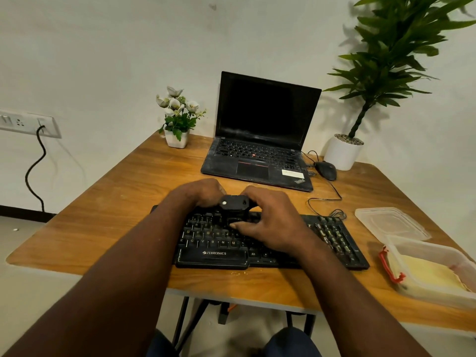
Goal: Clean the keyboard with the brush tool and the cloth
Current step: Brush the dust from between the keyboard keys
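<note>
Black plastic keyboard (332, 235) under both hands, with "ZEBRONICS" in white on the broad front bar just nearer than the left hand (198, 193). Legends D, F, G, H and X, V, B, N, M readable between the two forearms, "Alt" just nearer than the right hand (270, 217), remaining keys too small or too covered to read. Small black brush tool (233, 202) with one white dot on top, held between the hands above the keyboard's far rows: left fingers curled round its left end, right fingers bent over its right end, right thumb low on the keys just beneath it. Bristles hidden; underside of the tool lost in shadow against the keys; left fingertips out of sight behind the knuckles. Beyond the hands, open black laptop (257, 161) with dark screen, slanted "ThinkPad" logo only partly legible on its near right corner, white sticker beside it too blurred to read. Black mouse (325, 170) beyond and right of the right hand, thin black cable looped on the wood nearer the keyboard. Well right of the right hand, yellow cloth (427, 274) lying flat inside a clear container (432, 293) with a red clasp, cut off by the right edge; loose clear lid (389, 222) just beyond it. Everything on a wooden table (103, 215).
</note>
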A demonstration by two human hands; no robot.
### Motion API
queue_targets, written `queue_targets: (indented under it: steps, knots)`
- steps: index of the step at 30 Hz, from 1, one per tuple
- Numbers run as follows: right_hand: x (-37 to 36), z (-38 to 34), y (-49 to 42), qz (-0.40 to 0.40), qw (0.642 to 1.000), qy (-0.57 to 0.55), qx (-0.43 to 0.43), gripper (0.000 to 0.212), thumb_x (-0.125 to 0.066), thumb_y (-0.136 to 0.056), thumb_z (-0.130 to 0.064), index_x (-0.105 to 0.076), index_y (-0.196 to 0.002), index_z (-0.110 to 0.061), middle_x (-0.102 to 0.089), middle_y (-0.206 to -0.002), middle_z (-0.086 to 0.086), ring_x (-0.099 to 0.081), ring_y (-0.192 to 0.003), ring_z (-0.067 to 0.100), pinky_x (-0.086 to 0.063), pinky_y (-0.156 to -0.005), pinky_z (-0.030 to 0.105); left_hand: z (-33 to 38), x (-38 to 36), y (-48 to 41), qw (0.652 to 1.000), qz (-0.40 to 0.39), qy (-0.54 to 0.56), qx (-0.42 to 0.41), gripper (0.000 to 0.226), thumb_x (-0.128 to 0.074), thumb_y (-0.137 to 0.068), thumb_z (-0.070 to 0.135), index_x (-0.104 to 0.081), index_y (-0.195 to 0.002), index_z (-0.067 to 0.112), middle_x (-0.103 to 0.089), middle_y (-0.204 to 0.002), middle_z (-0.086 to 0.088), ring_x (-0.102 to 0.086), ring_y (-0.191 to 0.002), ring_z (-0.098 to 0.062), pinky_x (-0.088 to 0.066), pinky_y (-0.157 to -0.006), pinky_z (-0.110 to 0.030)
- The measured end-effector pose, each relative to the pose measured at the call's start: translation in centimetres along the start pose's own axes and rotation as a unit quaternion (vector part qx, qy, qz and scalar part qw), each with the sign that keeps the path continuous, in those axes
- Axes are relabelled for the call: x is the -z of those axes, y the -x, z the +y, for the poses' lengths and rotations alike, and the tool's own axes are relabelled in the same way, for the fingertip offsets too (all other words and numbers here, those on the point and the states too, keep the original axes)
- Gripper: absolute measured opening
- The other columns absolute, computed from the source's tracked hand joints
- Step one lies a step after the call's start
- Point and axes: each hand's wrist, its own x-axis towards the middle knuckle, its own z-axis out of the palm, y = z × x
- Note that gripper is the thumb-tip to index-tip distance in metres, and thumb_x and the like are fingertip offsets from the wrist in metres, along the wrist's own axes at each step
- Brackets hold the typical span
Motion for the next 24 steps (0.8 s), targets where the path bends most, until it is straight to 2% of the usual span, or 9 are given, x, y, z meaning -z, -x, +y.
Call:
queue_targets:
  steps: [2, 6, 9, 12, 14, 16, 19, 21, 24]
  knots:
    - [0.3, 0.9, 0.5, 0.001, 1.0, 0.003, -0.008, 0.036, -0.088, -0.078, -0.031, -0.062, -0.103, -0.03, -0.065, -0.099, -0.016, -0.06, -0.091, 0.0, -0.052, -0.075, 0.021, -0.1, -0.2, 0.1, 1.0, -0.003, 0.025, 0.007, 0.013, -0.076, -0.091, 0.025, -0.077, -0.082, 0.015, -0.076, -0.091, -0.003, -0.067, -0.091, -0.021, -0.054, -0.092, -0.041]
    - [3.3, 3.4, 2.2, -0.015, 0.998, 0.023, -0.052, 0.039, -0.089, -0.076, -0.024, -0.064, -0.105, -0.032, -0.066, -0.105, -0.017, -0.06, -0.097, -0.002, -0.05, -0.077, 0.018, 0.3, -0.2, 1.0, 0.997, -0.021, 0.071, 0.017, 0.041, -0.083, -0.064, 0.051, -0.076, -0.08, 0.014, -0.076, -0.085, -0.002, -0.066, -0.086, -0.021, -0.05, -0.095, -0.044]
    - [5.4, 4.9, 3.4, -0.024, 0.996, 0.052, -0.076, 0.04, -0.09, -0.075, -0.023, -0.064, -0.103, -0.035, -0.065, -0.104, -0.018, -0.061, -0.096, -0.001, -0.048, -0.075, 0.019, 0.2, -0.3, 0.9, 0.998, -0.019, 0.063, 0.016, 0.036, -0.084, -0.075, 0.05, -0.076, -0.078, 0.015, -0.077, -0.085, -0.002, -0.068, -0.089, -0.022, -0.051, -0.094, -0.042]
    - [7.0, 6.1, 4.5, -0.019, 0.993, 0.067, -0.095, 0.04, -0.091, -0.073, -0.023, -0.062, -0.095, -0.039, -0.066, -0.096, -0.02, -0.062, -0.091, 0.002, -0.051, -0.071, 0.027, 0.2, -0.3, 0.9, 0.998, -0.013, 0.058, 0.021, 0.04, -0.084, -0.071, 0.053, -0.077, -0.079, 0.015, -0.079, -0.093, -0.006, -0.07, -0.091, -0.023, -0.052, -0.095, -0.043]
    - [7.4, 6.2, 4.9, -0.008, 0.993, 0.064, -0.103, 0.041, -0.092, -0.073, -0.023, -0.062, -0.096, -0.039, -0.066, -0.097, -0.018, -0.063, -0.091, 0.002, -0.055, -0.074, 0.033, 0.1, -0.2, 0.9, 0.998, -0.017, 0.055, 0.025, 0.043, -0.085, -0.072, 0.054, -0.079, -0.082, 0.013, -0.079, -0.094, -0.007, -0.07, -0.094, -0.024, -0.052, -0.098, -0.044]
    - [6.5, 5.6, 4.7, 0.006, 0.995, 0.041, -0.095, 0.042, -0.091, -0.074, -0.023, -0.062, -0.098, -0.04, -0.067, -0.1, -0.017, -0.062, -0.094, 0.0, -0.055, -0.077, 0.029, 0.1, 0.0, 0.7, 0.998, -0.018, 0.052, 0.038, 0.047, -0.085, -0.073, 0.058, -0.08, -0.087, 0.012, -0.08, -0.092, -0.005, -0.072, -0.097, -0.026, -0.052, -0.099, -0.045]
    - [4.9, 4.8, 4.7, 0.013, 0.997, 0.001, -0.076, 0.04, -0.09, -0.076, -0.024, -0.065, -0.106, -0.036, -0.069, -0.103, -0.016, -0.063, -0.097, -0.002, -0.054, -0.078, 0.022, 0.9, -0.6, 0.2, 0.998, -0.013, 0.019, 0.054, 0.064, -0.084, -0.066, 0.069, -0.079, -0.097, 0.013, -0.077, -0.104, -0.006, -0.069, -0.103, -0.026, -0.051, -0.101, -0.047]
    - [4.6, 5.0, 4.9, 0.009, 0.997, 0.006, -0.08, 0.041, -0.09, -0.076, -0.025, -0.065, -0.108, -0.035, -0.069, -0.102, -0.016, -0.064, -0.094, -0.002, -0.054, -0.076, 0.022, 1.2, -0.9, -0.1, 0.998, -0.004, 0.005, 0.063, 0.072, -0.082, -0.065, 0.072, -0.076, -0.104, 0.012, -0.073, -0.111, -0.007, -0.066, -0.105, -0.026, -0.051, -0.097, -0.045]
    - [6.3, 6.0, 5.9, 0.025, 0.993, 0.031, -0.111, 0.043, -0.091, -0.074, -0.025, -0.066, -0.107, -0.035, -0.069, -0.098, -0.016, -0.063, -0.092, -0.001, -0.054, -0.074, 0.023, 1.4, -1.2, -0.5, 0.998, -0.003, -0.005, 0.063, 0.072, -0.082, -0.064, 0.073, -0.072, -0.103, 0.012, -0.069, -0.111, -0.007, -0.062, -0.1, -0.024, -0.047, -0.089, -0.041]
